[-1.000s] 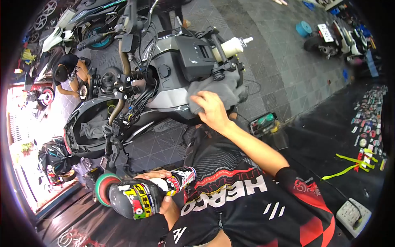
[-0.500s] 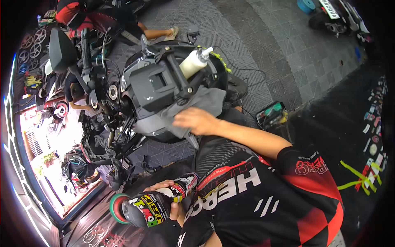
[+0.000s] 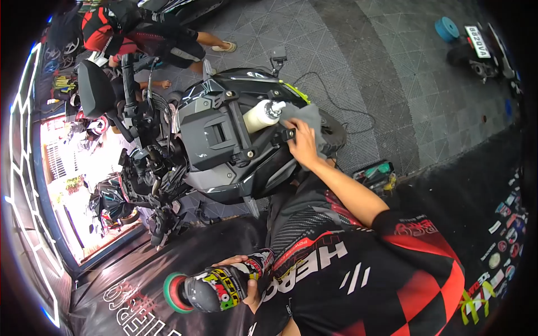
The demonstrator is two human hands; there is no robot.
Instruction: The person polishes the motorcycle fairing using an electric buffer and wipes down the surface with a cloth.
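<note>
In my left hand (image 3: 251, 287) is a power polisher (image 3: 208, 291) covered in stickers, its green-and-red round pad facing left, low in the view. The fingers wrap its body. My right hand (image 3: 303, 141) reaches over the tail of a dark motorcycle, holding a grey cloth (image 3: 311, 119) against the rear beside a black grab rail. Part of the cloth is hidden under the hand. Just left of it, a white squeeze bottle (image 3: 261, 117) leans in the gap behind the grey tail panel (image 3: 210, 134).
A person in red and black (image 3: 168, 42) is at the upper left, beyond the motorcycle's mirror (image 3: 95, 88). A black cable (image 3: 358, 123) loops over the floor tiles. A tool tray (image 3: 376, 175) is past my right arm. Another motorcycle (image 3: 485, 61) stands at the upper right.
My right hand has moved with the cloth from the near side panel to the motorcycle's rear end, uncovering that panel. The left hand still holds the polisher. The view has shifted slightly.
</note>
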